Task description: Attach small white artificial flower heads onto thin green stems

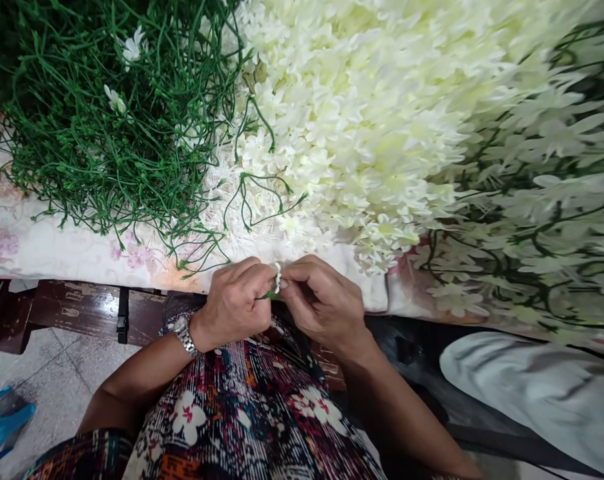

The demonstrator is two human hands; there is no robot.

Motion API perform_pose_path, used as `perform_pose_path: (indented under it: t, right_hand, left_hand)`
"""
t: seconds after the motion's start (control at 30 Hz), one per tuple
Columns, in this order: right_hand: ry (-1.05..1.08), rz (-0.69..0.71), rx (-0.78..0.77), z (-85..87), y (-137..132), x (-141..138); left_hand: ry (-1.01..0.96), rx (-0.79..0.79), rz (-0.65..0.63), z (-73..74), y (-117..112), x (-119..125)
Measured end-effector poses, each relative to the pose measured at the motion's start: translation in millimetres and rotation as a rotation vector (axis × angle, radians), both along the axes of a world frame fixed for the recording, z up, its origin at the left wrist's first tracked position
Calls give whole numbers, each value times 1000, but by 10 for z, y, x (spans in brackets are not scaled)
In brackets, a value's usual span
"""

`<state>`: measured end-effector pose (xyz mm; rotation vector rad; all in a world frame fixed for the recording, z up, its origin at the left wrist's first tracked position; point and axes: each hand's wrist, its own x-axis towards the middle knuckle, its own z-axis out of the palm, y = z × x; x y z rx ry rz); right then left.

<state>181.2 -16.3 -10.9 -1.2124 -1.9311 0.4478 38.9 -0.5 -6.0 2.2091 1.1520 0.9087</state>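
My left hand (239, 300), with a metal watch on its wrist, is closed on a green plastic stem (268, 295) whose tip pokes out between the fingers. Against it, my right hand (327, 300) pinches a small white artificial flower (278, 275) between thumb and fingertips. The flower sits at the stem's tip, partly covered by fingers, so I cannot tell whether the two are joined. Both hands meet at the table's near edge. Beyond the left one lies a heap of green plastic stems (117, 133); a large pile of cream-white artificial petals (352, 127) spreads beyond the right.
Flowered stems (547, 220) lie in a mass at the right. Thin white filaments (232, 213) show between the piles on the floral tablecloth (77, 247). Below are a brown wooden bench (77, 313), a blue plastic object (5, 420) and a pale-clothed leg (542, 393).
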Motion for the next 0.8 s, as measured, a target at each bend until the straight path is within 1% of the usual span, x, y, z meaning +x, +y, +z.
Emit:
perform_pose_path:
  t: [0.13, 0.23, 0.37, 0.5, 0.63, 0.7, 0.8]
  right_hand:
    - [-32, 10, -30, 99, -4, 41]
    - [-58, 23, 5, 164, -16, 74]
    - [-112, 22, 73, 237, -19, 88]
    - [-215, 36, 153, 276, -5, 65]
    - [-295, 47, 193, 268, 7, 48]
    - [-293, 46, 189, 250, 14, 39]
    - [-226, 52, 176, 213, 34, 18]
  left_hand:
    - [-139, -148, -28, 54, 14, -44]
    - [-179, -243, -19, 87, 21, -82]
    - [-215, -317, -9, 100, 29, -115]
    - [-228, -345, -15, 130, 41, -121]
    - [-220, -342, -18, 178, 49, -114]
    - [-220, -345, -8, 185, 49, -110]
    - [-233, -344, 8, 161, 45, -102]
